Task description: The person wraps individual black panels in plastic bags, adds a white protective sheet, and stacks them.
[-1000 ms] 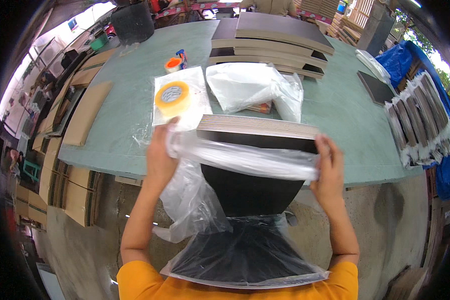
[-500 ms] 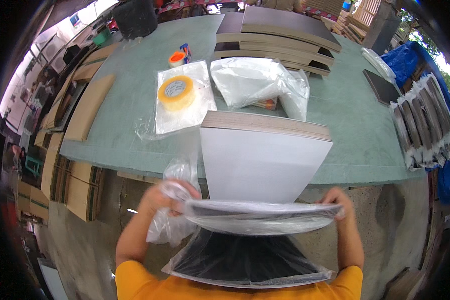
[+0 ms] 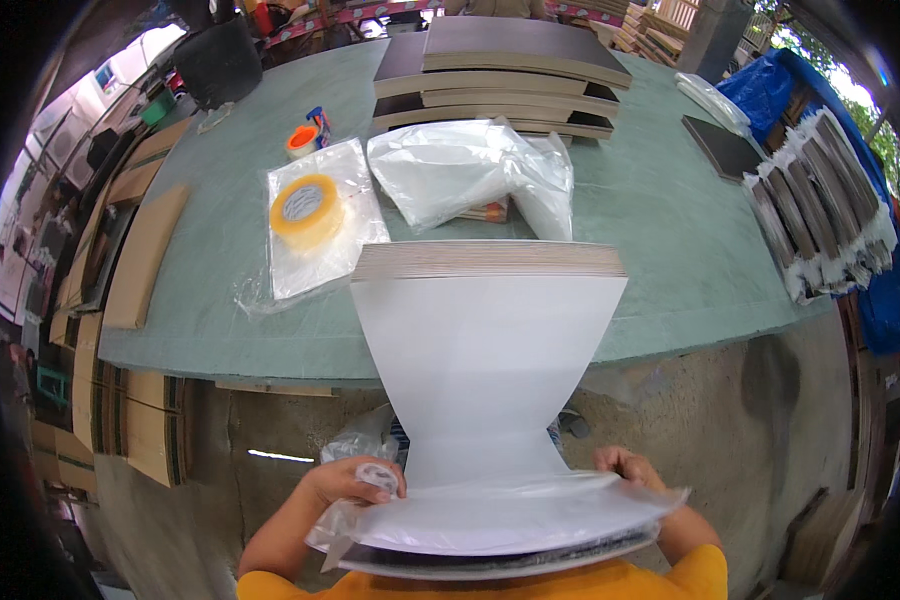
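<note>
A thick white panel, or stack of panels [image 3: 490, 335], slants from the table edge down toward my body, its layered beige edge at the far end. Clear plastic sheeting [image 3: 510, 515] wraps its near end, with a dark surface partly visible beneath. My left hand [image 3: 355, 482] is closed on bunched clear plastic at the panel's left side. At the right, my right hand [image 3: 632, 467] has curled fingers pinching the plastic's edge. Beyond the panel lie a roll of yellowish clear tape [image 3: 328, 213] on flat plastic bags [image 3: 355, 185] and a crumpled clear plastic bag [image 3: 450, 170].
Dark-topped panels [image 3: 520, 50] are stacked at the back of the green table [image 3: 670, 230]. An orange-and-blue tape dispenser [image 3: 305, 140] stands behind the tape roll. Wrapped dark panels [image 3: 820, 195] lean at the right edge; flattened cardboard [image 3: 150, 255] lies at the left.
Both hands have come down toward my body, drawing the plastic with them over the near end. More of the white surface shows, and the dark area is mostly covered. The view has shifted too.
</note>
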`<act>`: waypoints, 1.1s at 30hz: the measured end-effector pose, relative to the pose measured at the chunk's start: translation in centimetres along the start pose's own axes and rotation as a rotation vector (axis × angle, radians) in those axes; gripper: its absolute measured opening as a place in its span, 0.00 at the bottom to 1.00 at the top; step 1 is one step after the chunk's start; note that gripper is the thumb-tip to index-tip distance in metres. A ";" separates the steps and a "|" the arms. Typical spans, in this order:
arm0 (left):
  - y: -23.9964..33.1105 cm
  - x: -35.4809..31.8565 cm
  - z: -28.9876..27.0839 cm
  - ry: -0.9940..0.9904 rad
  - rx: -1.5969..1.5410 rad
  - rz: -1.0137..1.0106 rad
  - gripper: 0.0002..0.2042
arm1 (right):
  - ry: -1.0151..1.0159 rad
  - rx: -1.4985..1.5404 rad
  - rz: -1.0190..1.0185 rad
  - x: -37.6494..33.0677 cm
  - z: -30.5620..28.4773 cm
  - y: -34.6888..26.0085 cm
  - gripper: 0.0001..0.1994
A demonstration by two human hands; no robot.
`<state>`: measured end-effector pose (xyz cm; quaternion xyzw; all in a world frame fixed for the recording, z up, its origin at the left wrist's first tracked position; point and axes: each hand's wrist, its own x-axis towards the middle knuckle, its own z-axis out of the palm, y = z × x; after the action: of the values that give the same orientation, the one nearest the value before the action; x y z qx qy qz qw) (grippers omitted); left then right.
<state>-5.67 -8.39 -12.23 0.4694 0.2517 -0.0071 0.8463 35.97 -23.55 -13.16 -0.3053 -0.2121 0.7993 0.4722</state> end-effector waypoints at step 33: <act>-3.7 13.5 -0.1 0.416 0.919 0.243 0.12 | -0.408 -1.189 0.340 12.5 0.4 6.4 0.31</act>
<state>5.12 -7.33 -21.02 0.8100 0.3294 0.0748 0.4794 27.04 -15.47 -20.49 -0.3861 -0.6523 0.6510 0.0402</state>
